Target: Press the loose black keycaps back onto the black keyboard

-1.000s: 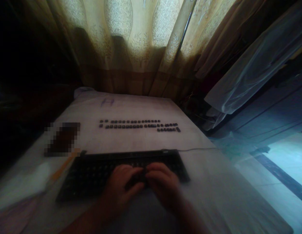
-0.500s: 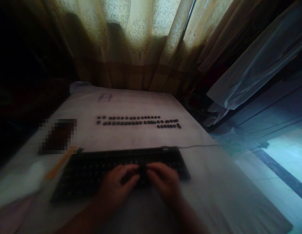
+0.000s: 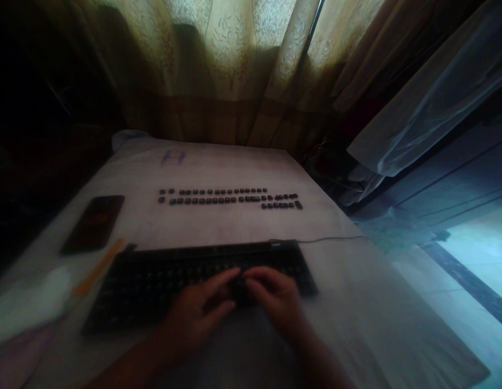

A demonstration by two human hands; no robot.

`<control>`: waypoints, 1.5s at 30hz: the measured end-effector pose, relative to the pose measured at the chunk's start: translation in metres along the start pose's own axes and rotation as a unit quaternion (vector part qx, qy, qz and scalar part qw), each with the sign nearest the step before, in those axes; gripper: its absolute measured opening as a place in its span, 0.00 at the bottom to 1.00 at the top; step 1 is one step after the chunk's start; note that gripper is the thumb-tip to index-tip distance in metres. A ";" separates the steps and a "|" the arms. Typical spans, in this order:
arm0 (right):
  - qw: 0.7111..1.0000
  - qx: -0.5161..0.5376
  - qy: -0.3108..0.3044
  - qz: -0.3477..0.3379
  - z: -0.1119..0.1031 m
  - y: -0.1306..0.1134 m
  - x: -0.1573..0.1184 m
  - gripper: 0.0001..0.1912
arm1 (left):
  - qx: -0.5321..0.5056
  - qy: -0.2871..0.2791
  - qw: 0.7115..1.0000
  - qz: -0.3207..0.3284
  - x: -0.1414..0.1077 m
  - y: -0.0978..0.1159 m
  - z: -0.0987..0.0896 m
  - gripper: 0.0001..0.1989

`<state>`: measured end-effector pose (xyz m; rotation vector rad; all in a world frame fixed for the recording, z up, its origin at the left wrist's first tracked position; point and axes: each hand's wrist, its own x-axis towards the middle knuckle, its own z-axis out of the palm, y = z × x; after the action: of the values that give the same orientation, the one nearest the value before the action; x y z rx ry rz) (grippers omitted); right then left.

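Note:
A black keyboard (image 3: 154, 286) lies across the near part of the white-covered table, its cable (image 3: 327, 238) running off to the right. Over its right half, my left hand (image 3: 206, 308) has thumb and forefinger apart, with nothing seen between them. My right hand (image 3: 275, 297) is beside it, thumb and fingertips pinched together at the keys; whatever they hold is too dark and small to make out. Behind the keyboard, several loose black keycaps (image 3: 208, 200) lie in rows on the cloth.
A dark phone (image 3: 95, 222) lies at the left, near an orange strip-like tool (image 3: 99, 267). White crumpled material (image 3: 32, 302) is at the left front. A patterned curtain (image 3: 230, 54) hangs behind the table (image 3: 226, 167), with sheer fabric (image 3: 421, 108) at the right.
My left thumb and forefinger have spread wider apart. My right hand stays pinched in nearly the same place. The view has shifted slightly.

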<state>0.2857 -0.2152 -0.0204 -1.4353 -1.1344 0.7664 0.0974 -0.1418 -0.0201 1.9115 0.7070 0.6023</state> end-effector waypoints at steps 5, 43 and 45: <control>0.999 -0.013 -0.015 -0.025 0.000 0.000 -0.001 0.07 | -0.019 -0.015 0.999 -0.029 0.000 0.004 0.001 0.22; 0.920 -0.339 -0.132 -0.145 -0.039 0.006 0.041 0.16 | 0.363 0.009 0.917 0.168 0.001 -0.014 0.006 0.19; 0.918 -0.342 -0.139 -0.148 -0.040 0.008 0.042 0.16 | 0.361 0.011 0.917 0.172 0.001 -0.015 0.006 0.18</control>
<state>0.3376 -0.1896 -0.0146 -1.6850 -1.9213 0.3664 0.0986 -0.1393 -0.0356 2.7610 0.6611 0.6264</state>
